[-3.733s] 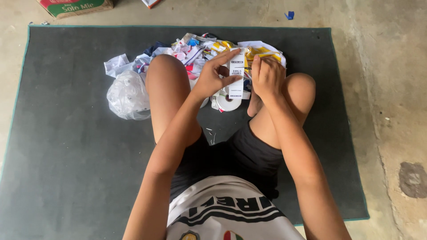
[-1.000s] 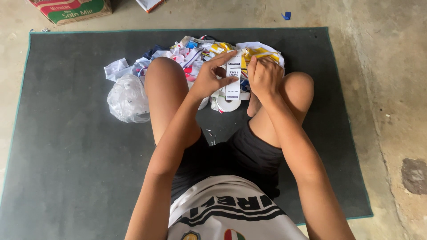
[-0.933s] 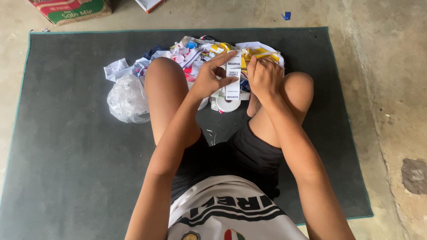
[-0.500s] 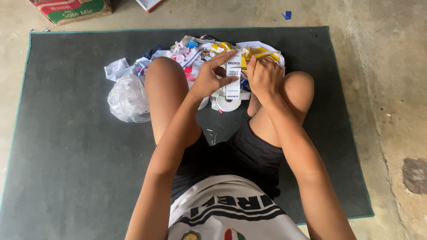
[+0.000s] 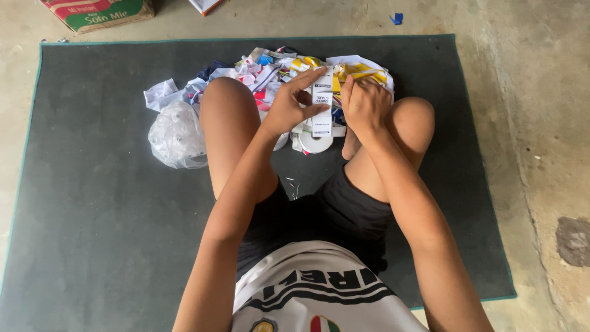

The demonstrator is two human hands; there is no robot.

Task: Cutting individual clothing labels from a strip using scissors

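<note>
A dark mat (image 5: pixel 92 203) lay on a concrete floor (image 5: pixel 541 92), a cardboard box (image 5: pixel 98 11) past its far left corner. Near its far edge, above a paper pile (image 5: pixel 258 71), the left hand (image 5: pixel 289 107) and right hand (image 5: pixel 365 104) both pinched a narrow white printed carton (image 5: pixel 321 101), upright

I sit on a dark grey mat (image 5: pixel 92 203) spread over a bare concrete floor (image 5: pixel 534 123). At the upper left of the frame a cardboard box (image 5: pixel 98 11) stands just beyond the mat's edge. A dark patch (image 5: pixel 573 240) stains the floor at right. Daylight is soft and even.
</note>
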